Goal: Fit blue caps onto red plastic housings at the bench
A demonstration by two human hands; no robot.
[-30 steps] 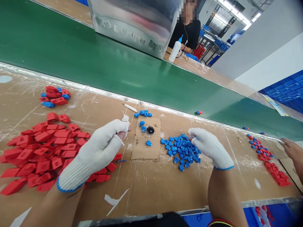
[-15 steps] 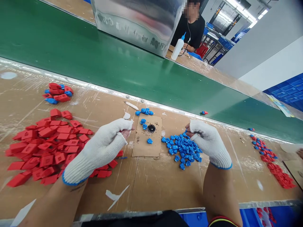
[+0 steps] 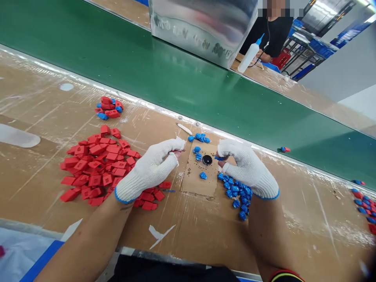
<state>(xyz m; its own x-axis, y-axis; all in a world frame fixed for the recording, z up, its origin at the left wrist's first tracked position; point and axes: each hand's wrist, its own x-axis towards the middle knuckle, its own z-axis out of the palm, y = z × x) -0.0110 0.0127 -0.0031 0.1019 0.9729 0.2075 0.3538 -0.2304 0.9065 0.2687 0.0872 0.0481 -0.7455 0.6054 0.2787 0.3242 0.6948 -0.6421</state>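
Observation:
My right hand [image 3: 243, 166], in a white fingerless glove, pinches a small blue plastic piece [image 3: 218, 158] over the right edge of a cardboard sheet [image 3: 199, 188]. My left hand [image 3: 155, 164], gloved the same way, is closed at the sheet's left side; what its fingertips hold, if anything, is hidden. Between the hands a round black dish [image 3: 207, 159] sits on the cardboard, with a few loose blue pieces [image 3: 203, 176] around it. A pile of blue pieces [image 3: 235, 190] lies partly hidden below my right hand. The pile of red plastic pieces [image 3: 100, 164] spreads left of my left hand.
A green conveyor belt [image 3: 126, 62] runs behind the table, carrying a red-and-blue piece [image 3: 284, 149]. A small red-and-blue heap [image 3: 109, 107] and a white pen-like tool [image 3: 184, 128] lie near its edge. Beyond stand a metal box [image 3: 199, 31], a white bottle [image 3: 249, 56] and a seated person [image 3: 273, 35].
My right hand has moved from the blue pile to the cardboard, now with a blue piece in its fingertips. My left hand stays near the cardboard's left side. The view has swung left.

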